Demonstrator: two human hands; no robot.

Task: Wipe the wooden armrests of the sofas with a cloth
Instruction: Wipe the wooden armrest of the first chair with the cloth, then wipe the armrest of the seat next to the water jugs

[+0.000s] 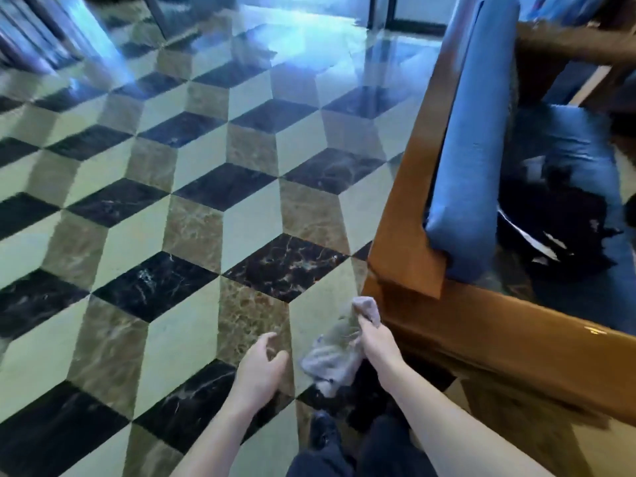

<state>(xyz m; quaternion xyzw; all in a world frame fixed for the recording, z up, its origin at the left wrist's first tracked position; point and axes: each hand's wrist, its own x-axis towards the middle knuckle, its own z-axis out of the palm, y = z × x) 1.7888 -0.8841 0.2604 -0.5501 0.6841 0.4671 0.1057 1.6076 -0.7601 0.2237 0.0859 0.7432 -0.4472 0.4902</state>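
Observation:
A pale grey cloth (330, 359) hangs from my right hand (377, 342), which is shut on its upper end just left of the sofa's corner. The sofa's glossy wooden armrest (499, 335) runs from that corner toward the lower right. A second wooden rail (409, 187) rises along the sofa's left side beside a blue cushion roll (471, 142). My left hand (261, 366) hovers over the floor to the left of the cloth, fingers curled apart, holding nothing.
A polished marble floor (192, 208) with a cube pattern of black, brown and cream tiles fills the left and centre. A black bag (554, 222) lies on the sofa's blue seat (564, 142). More wooden furniture stands at the top right. My dark-trousered legs show at the bottom.

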